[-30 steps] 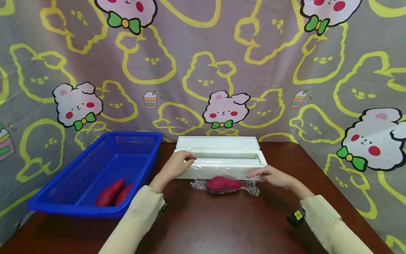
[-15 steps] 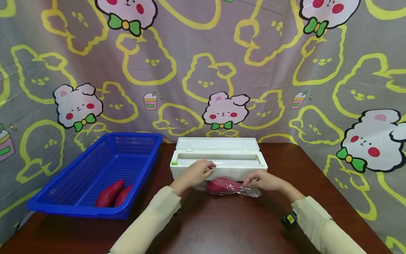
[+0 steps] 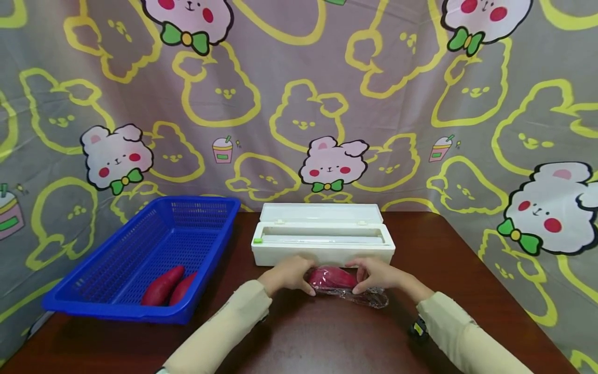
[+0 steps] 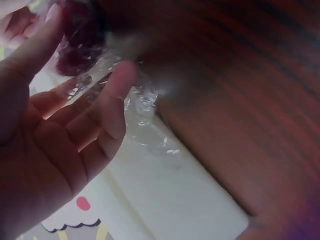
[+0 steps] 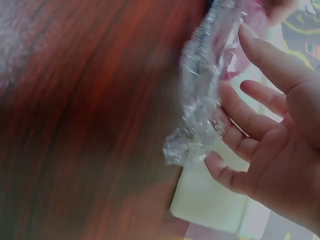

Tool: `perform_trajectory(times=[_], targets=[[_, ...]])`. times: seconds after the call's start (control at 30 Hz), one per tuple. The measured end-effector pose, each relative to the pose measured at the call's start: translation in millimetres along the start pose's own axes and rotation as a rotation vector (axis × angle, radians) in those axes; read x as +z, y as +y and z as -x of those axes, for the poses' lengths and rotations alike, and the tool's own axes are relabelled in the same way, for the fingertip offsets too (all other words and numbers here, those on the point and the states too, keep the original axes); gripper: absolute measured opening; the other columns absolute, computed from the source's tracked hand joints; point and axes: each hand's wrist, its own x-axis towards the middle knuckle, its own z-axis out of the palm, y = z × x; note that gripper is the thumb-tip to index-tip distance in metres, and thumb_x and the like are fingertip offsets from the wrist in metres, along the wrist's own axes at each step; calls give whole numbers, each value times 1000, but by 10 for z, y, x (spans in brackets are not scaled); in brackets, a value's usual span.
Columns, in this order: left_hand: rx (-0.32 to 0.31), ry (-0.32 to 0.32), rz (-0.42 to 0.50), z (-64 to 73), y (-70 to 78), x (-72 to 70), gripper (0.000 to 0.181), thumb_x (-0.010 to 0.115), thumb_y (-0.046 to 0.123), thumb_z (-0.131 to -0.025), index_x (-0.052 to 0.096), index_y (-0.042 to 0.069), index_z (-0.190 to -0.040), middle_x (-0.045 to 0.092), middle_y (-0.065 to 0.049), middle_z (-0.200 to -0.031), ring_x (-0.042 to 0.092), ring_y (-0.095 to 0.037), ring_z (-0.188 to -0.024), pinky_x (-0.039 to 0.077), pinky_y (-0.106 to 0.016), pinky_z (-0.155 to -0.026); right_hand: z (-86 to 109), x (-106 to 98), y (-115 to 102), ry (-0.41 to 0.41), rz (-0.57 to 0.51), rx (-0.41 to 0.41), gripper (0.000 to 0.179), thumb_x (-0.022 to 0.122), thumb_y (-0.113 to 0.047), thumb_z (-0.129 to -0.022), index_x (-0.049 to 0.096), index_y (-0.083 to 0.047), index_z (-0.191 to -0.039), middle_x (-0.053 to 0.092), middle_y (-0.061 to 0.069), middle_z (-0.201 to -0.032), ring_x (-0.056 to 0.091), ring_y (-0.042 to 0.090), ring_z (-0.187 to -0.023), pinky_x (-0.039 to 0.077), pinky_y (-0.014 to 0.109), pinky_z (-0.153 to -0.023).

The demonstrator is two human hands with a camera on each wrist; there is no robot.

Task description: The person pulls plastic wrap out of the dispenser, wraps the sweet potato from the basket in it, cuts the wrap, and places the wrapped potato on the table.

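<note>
1. Far L, I see the blue basket (image 3: 112, 311) on the counter (image 3: 317, 337). Two bare sweet potatoes (image 3: 162, 288) sit at its near end, w/ no wrap on them that I can see. If those get wrapped too, I'd say that part is left to do.

2. Mid, at the back: the white box (image 3: 327, 254), lid (image 3: 320, 212) up, w/ a pale roll (image 3: 322, 240) inside.

3. L hand (image 3: 288, 272): half curled, cupped round the L end of the wrapped sweet potato (image 3: 333, 278), thumb in front, other fingers behind. Looks like a light hold to me.

4. The wrapped sweet potato is on the counter, just in front of the box, btwn both hands. Clear film goes round it, so I'd call the main wrap done. Tucking the ends looks like what's left, b/c the R end is messy.

5. R hand (image 3: 379, 274): abt half curled too, w/ a gap btwn thumb and fingers. It's at the R end, thumb by the film. Can't tell if it has a real grip or just touches.

6. Far R: loose film (image 3: 374, 298) sticks out past the sweet potato, all crumpled, not tucked in yet.
</note>
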Motion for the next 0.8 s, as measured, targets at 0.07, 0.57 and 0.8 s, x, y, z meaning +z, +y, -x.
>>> perform_trajectory(times=[0.07, 0.57, 0.8], targets=[[1, -9, -14, -2, 2, 27, 50, 80, 31, -62, 59, 8, -101, 62, -1, -91, 57, -15, -85, 45, -26, -75, -21, 34, -29, 8, 79, 18, 60, 79, -20, -66, 53, 7, -113, 52, -5, -65, 46, 4, -60, 41, 22, -56], [-69, -128, 359, 64, -36, 58, 36, 76, 22, -70, 63, -2, -95, 57, 1, -60, 52, -9, -42, 44, -20, -44, -50, 253, -212, 25, 419, 137, 60, 83, -35, -54, 59, -9, -102, 57, -2, -89, 52, 19, -86, 34, 46, -72], [-30, -151, 249, 164, 23, 34, 45, 81, 19, -63, 64, -4, -98, 61, 0, -73, 53, -5, -55, 44, -17, -57, 27, 278, -276, 4, 313, 11, 31, 79, -16, -62, 59, -11, -85, 48, -12, -64, 45, 3, -59, 36, 27, -58]])
